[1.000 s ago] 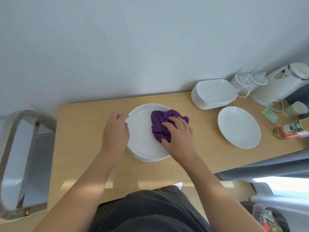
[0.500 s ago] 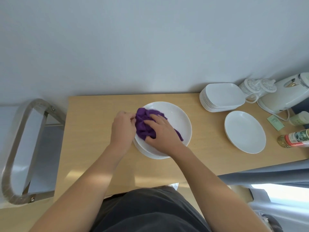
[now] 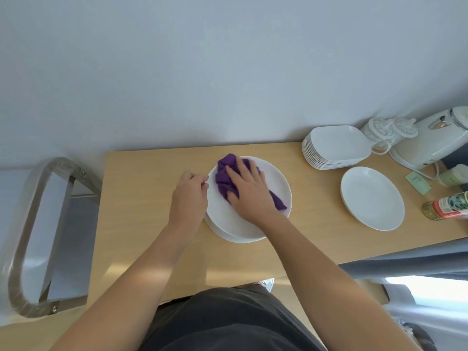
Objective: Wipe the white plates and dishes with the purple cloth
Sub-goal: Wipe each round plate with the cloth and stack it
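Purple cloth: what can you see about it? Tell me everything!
The purple cloth is soft-looking fabric, scrunched into folds. It lies on the top white plate of a stack, over its far left part. The right hand presses on its middle with fingers spread, hiding some of it. A bunch shows beyond the hand and a narrow tail pokes out on the right. The left hand holds the plate's rim nearby, not touching the cloth.

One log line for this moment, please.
stage: wipe | right hand: flat, presses purple cloth onto top round white plate of stack | left hand: grips that plate's rim
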Tool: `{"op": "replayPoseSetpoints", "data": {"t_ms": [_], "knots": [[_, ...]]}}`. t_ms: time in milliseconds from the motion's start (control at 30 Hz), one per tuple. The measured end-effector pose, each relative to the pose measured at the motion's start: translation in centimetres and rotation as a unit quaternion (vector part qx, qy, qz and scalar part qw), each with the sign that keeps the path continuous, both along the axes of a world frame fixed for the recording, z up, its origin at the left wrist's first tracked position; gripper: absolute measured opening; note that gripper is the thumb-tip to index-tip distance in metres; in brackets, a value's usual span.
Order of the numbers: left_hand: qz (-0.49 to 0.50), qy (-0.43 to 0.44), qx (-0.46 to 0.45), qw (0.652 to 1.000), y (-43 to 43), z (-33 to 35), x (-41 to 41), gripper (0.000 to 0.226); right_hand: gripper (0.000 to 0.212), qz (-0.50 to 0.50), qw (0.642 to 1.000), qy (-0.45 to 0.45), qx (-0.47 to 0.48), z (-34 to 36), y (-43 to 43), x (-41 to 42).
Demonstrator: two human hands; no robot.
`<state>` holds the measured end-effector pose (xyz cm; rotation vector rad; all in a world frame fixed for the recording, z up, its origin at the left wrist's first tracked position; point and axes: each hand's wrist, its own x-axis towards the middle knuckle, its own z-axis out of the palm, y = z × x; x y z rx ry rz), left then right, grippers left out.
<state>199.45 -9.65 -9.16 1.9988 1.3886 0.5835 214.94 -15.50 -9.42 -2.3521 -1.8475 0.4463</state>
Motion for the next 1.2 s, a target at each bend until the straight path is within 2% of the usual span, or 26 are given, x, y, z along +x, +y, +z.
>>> {"op": "replayPoseSetpoints", "data": {"t_ms": [133,233,400,467,633,733,800,900,1033,1100,1200], "knots": [[0.008,-0.034,-0.007,0.999,0.4,-0.3,-0.3,0.022,0.044,0.088,0.995,0.047,-0.008,1.8,-3.0,-2.2],[0.016,-0.041,-0.034,0.998,0.8,-0.4,-0.4,0.023,0.031,0.063,0.993,0.094,-0.023,2.9,-7.2,-0.8],[0.008,-0.054,-0.037,0.998,0.5,-0.1,-0.4,0.023,0.026,-0.07,0.995,-0.055,0.043,0.8,-5.4,2.8],[0.007,-0.056,-0.036,0.998,0.5,-0.1,-0.4,0.023,0.034,-0.087,0.992,-0.061,0.062,-0.2,-2.9,2.5],[0.008,-0.068,-0.042,0.997,0.8,-0.4,-0.5,0.021,0.05,-0.003,0.995,0.08,0.051,-0.4,0.2,-0.9],[0.018,-0.075,-0.041,0.996,0.8,-0.6,-0.4,0.023,0.041,0.044,0.987,0.143,0.054,0.8,-1.7,-2.5],[0.027,-0.071,-0.041,0.996,0.8,-0.6,-0.3,0.022,0.032,0.062,0.985,0.149,0.054,1.8,-4.0,-2.5],[0.033,-0.07,-0.047,0.996,0.6,-0.6,-0.1,0.023,0.026,0.039,0.991,0.128,0.018,3.3,-7.0,-1.1],[0.033,-0.068,-0.054,0.996,0.6,-0.9,-0.2,0.025,0.027,0.01,0.998,0.053,-0.015,3.4,-8.2,2.0],[0.035,-0.071,-0.056,0.995,0.5,-0.9,-0.2,0.025,0.025,-0.01,1.0,0.005,0.026,2.6,-7.9,3.1],[0.032,-0.068,-0.051,0.996,0.5,-0.6,-0.2,0.024,0.018,-0.082,0.986,-0.051,0.134,1.2,-7.0,4.1]]}}
